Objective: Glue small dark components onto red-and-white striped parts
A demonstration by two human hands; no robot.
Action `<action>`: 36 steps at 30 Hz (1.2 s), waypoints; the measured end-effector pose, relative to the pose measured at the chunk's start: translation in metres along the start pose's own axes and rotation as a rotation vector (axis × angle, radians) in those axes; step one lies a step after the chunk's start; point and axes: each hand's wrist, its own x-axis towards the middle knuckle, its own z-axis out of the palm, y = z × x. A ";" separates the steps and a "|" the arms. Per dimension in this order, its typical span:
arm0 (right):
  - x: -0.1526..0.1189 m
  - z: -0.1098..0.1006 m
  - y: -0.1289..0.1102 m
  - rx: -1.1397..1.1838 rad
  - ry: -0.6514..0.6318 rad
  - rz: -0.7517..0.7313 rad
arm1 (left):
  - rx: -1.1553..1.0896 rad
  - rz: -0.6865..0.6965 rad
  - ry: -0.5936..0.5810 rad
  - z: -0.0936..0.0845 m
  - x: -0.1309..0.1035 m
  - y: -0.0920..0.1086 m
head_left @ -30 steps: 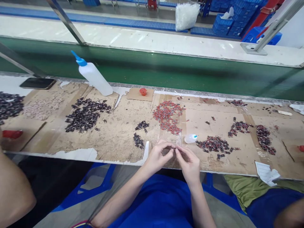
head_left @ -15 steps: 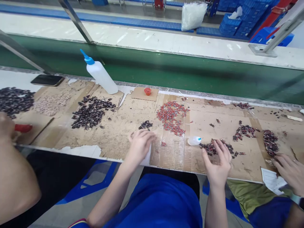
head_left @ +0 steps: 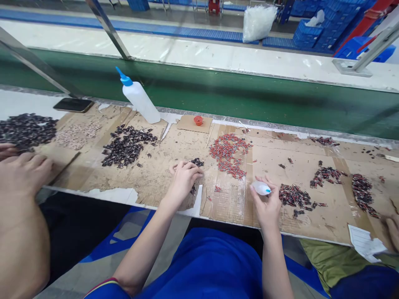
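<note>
Between the thumb and fingers of my right hand (head_left: 268, 204) is a small white squeeze bottle (head_left: 260, 188), tilted, its blue tip pointing right. My left hand (head_left: 183, 179) rests low over the cardboard with its fingers bent together; whatever they may hold is hidden. Small dark parts (head_left: 197, 162) lie just beyond those fingers, and a few more show under the hand. Between my hands, farther back, spreads a pile of small red-and-black parts (head_left: 229, 153). Right of my right hand sits a pile of darker red-and-black parts (head_left: 294, 196).
A large white bottle with a blue nozzle (head_left: 141, 101) stands at the back, near a red cap (head_left: 198, 120). Black parts (head_left: 124, 145) are heaped on the left. A co-worker's hand (head_left: 26, 172) is at far left, and another's (head_left: 393, 230) at the right edge.
My right hand has moved left from the dark red-and-black pile and taken hold of the small bottle, tipping it. My left hand stays near the small dark parts.
</note>
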 end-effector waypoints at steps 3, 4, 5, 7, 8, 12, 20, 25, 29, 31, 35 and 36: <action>-0.007 -0.005 0.001 0.176 -0.037 0.143 | -0.010 0.041 0.025 0.000 0.002 -0.010; -0.009 -0.008 0.001 0.209 -0.042 0.172 | -0.011 0.056 0.028 0.000 0.002 -0.011; -0.011 -0.010 0.000 0.237 -0.040 0.191 | -0.016 0.074 0.029 -0.001 0.001 -0.010; -0.015 -0.013 -0.001 0.301 -0.019 0.217 | -0.045 0.107 0.026 0.000 -0.003 -0.003; -0.016 -0.014 -0.002 0.346 0.000 0.228 | -0.072 0.127 0.016 0.002 -0.006 0.003; -0.016 -0.015 -0.008 0.516 0.173 0.269 | -0.223 0.258 -0.082 0.019 -0.020 0.037; -0.015 -0.006 -0.008 0.597 0.354 0.353 | -0.281 0.222 -0.075 0.044 -0.027 0.064; -0.022 0.003 -0.012 0.401 0.271 0.309 | -0.331 0.266 -0.127 0.037 -0.028 0.059; -0.024 0.010 -0.015 0.248 0.239 0.200 | -0.333 0.250 -0.165 0.039 -0.030 0.057; -0.025 0.012 -0.014 0.173 0.203 0.171 | -0.345 0.210 -0.158 0.042 -0.030 0.057; -0.025 0.012 -0.009 0.069 0.161 0.152 | -0.387 0.163 -0.151 0.045 -0.029 0.057; -0.025 0.012 -0.009 0.054 0.159 0.147 | -0.392 0.158 -0.153 0.044 -0.028 0.057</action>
